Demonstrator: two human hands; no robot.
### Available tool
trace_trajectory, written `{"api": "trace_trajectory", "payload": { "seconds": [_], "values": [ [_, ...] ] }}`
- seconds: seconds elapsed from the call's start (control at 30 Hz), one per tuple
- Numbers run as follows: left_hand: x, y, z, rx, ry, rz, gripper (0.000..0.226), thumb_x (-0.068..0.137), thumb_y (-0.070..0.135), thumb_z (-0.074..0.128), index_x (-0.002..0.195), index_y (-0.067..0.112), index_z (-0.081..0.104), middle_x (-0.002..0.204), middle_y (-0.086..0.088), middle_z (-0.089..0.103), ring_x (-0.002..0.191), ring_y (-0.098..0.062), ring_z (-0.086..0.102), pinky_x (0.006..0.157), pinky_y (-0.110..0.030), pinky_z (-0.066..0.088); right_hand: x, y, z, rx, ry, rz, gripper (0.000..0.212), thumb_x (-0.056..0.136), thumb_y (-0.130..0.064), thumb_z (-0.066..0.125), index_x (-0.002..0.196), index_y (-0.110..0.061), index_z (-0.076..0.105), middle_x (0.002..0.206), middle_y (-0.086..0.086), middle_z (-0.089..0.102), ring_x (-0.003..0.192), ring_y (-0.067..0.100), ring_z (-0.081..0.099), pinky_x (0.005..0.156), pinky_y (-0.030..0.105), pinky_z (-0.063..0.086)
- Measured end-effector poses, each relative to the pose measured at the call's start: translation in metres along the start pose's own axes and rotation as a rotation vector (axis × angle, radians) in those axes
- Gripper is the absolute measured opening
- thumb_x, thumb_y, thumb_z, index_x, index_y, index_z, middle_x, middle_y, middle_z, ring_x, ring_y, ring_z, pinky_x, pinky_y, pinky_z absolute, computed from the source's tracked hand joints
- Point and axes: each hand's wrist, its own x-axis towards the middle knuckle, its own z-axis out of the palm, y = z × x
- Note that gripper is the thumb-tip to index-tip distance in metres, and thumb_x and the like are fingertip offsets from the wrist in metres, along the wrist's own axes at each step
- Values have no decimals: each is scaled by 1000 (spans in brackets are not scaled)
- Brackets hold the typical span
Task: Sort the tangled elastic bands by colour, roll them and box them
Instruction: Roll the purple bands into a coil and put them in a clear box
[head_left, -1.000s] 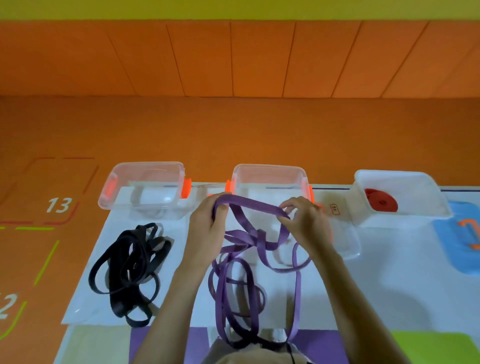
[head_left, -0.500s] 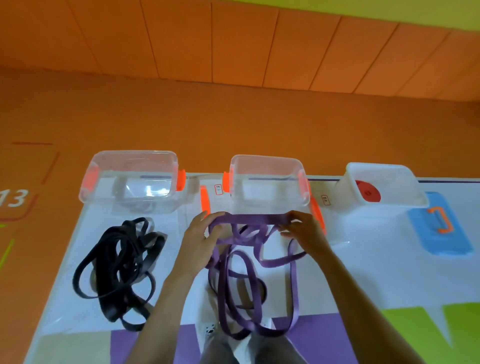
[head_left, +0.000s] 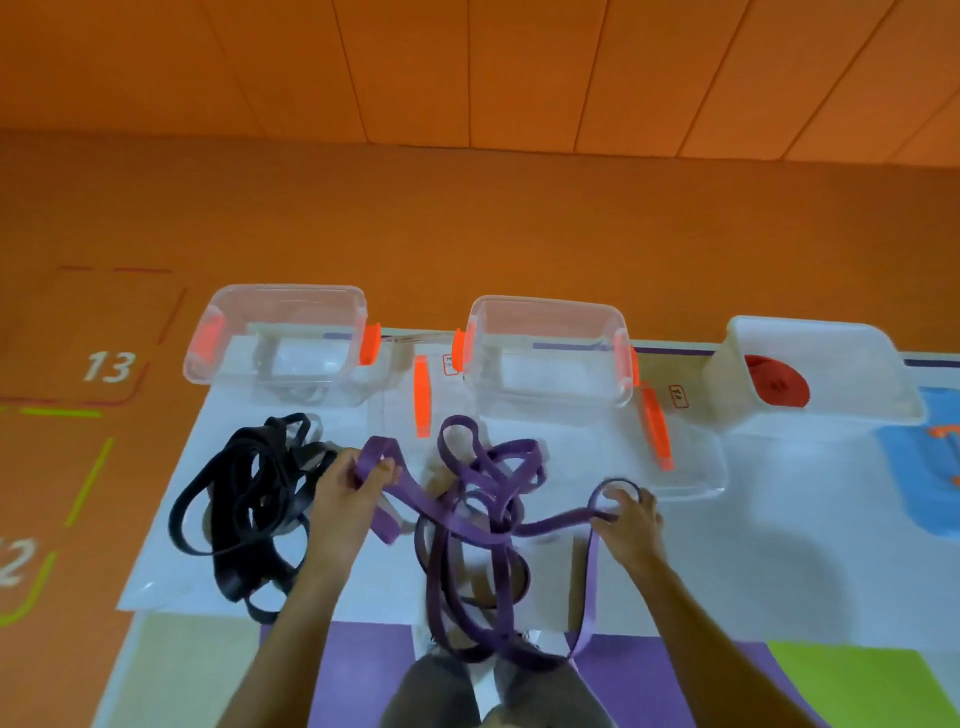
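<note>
**A:** Head view, on the floor mat: we see the left hand (head_left: 345, 488) and the right hand (head_left: 631, 525) holding one purple strand stretched between them. The purple bands (head_left: 483, 535) lie in a knotted heap on the white sheet (head_left: 779, 545), between the two hands and just in front of the middle box (head_left: 545, 302).

**B:** And the fingers?

**A:** The left fingers are curled round a purple loop, thumb on top. The right fingers pinch a second purple loop. Neither hand is free.

**B:** How far along do we judge the job?

**A:** Sorting looks done, as far as we can see. The black bands (head_left: 244, 514) lie in their own heap to the left, beside the purple. A red roll (head_left: 776, 387) sits in the right box (head_left: 831, 332), so we take that colour as finished.

**B:** What is left?

**A:** Most of it, we think. The purple bands are tangled and need freeing, rolling and boxing, and the black heap is untouched. The left box (head_left: 280, 288) and the middle box stand open. We cannot tell whether the left one holds anything; its clear walls blur what lies behind.
</note>
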Motion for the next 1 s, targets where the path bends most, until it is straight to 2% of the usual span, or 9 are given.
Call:
{"api": "trace_trajectory", "payload": {
  "seconds": [0.17, 0.3, 0.53, 0.63, 0.7, 0.83, 0.9, 0.97, 1.0],
  "values": [
    [-14, -24, 11, 193, -37, -66, 32, 97, 31, 75, 81, 7, 61, 73, -14, 66, 71, -21, 61, 74, -39, 45, 12, 7, 18, 113, 85, 11, 43, 90, -13, 80, 130, -13, 65, 147, 21, 41, 134, 47, 43, 111, 50, 43],
    [-26, -29, 30, 297, -74, -55, 15, 103, 27, 69, 89, 22, 68, 89, -2, 72, 90, -20, 68, 86, -39, 48, 21, 9, 13, 188, 164, -35, 31, 96, -6, 70, 126, -10, 61, 113, 22, 66, 107, 42, 63, 86, 45, 54],
    [-24, -29, 55, 349, -42, -118, 12, 107, 35, 61, 111, 24, 66, 114, -3, 71, 109, -28, 67, 88, -36, 47, 13, -7, -26, 573, 160, -55, 38, 98, -16, 69, 128, -32, 50, 86, 5, 73, 57, 19, 71, 56, 36, 62],
    [-19, -30, 68, 508, -65, -137, 47, 104, 34, 65, 147, 19, 53, 143, -13, 61, 126, -31, 60, 103, -44, 50, 8, -28, -61, 713, 77, -162, 25, 96, -5, 68, 112, -23, 75, 86, 6, 74, 56, 18, 74, 55, 27, 62],
    [-18, -24, 81, 667, -79, -138, 92, 98, 35, 73, 169, 19, 16, 168, -20, 30, 152, -41, 35, 121, -55, 38, -3, -46, -84, 789, 63, -260, 27, 95, 2, 67, 96, -21, 80, 85, 5, 75, 64, 21, 77, 58, 29, 64],
    [-20, -6, 118, 621, -513, 131, 124, 79, 56, 86, 165, 52, -3, 178, 11, -9, 163, -16, -3, 128, -49, 18, -32, -85, -123, 909, 27, -394, 25, 95, 8, 63, 92, -12, 77, 81, -4, 71, 74, 22, 78, 61, 33, 66],
    [-23, 10, 140, 513, -708, 173, 116, 73, 65, 87, 159, 63, 8, 173, 25, 11, 158, -3, 16, 125, -35, 24, -47, -102, -139, 951, -8, -490, 25, 95, 11, 60, 93, -8, 76, 84, 1, 70, 75, 22, 77, 61, 32, 65],
    [-23, 24, 156, 441, -736, 209, 67, 84, 61, 81, 141, 55, 47, 138, 16, 59, 120, -2, 56, 107, -25, 42, -59, -116, -152, 992, -38, -590, 26, 95, 10, 60, 95, -10, 76, 88, 4, 69, 76, 24, 76, 62, 33, 66],
    [-22, 32, 163, 406, -701, 221, 33, 94, 56, 73, 120, 40, 63, 113, 5, 68, 100, -8, 62, 101, -32, 49, -63, -121, -158, 1016, -51, -633, 25, 96, 7, 62, 99, -13, 77, 88, 2, 70, 76, 24, 75, 63, 34, 66]
  ]
}}
